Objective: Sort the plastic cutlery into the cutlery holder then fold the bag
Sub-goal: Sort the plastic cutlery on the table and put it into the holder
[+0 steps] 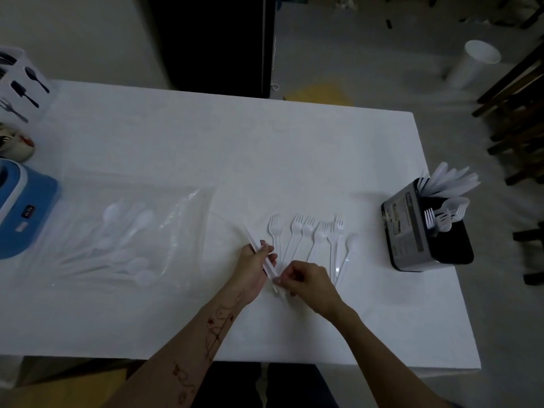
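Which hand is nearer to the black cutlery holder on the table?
Right. The right hand is at the fork handles, with the cutlery holder off to its right. The left hand, gripping knives, is farther left, beside the bag.

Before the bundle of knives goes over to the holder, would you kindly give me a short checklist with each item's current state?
1. Left hand grips knife bundle: ok.
2. Right hand pinches the bundle's lower end: ok.
3. Cutlery holder upright on table: ok.
4. Holder's front compartment looks free: ok.
5. Loose forks all sorted: not ok.
6. Bag emptied of spoons: not ok.
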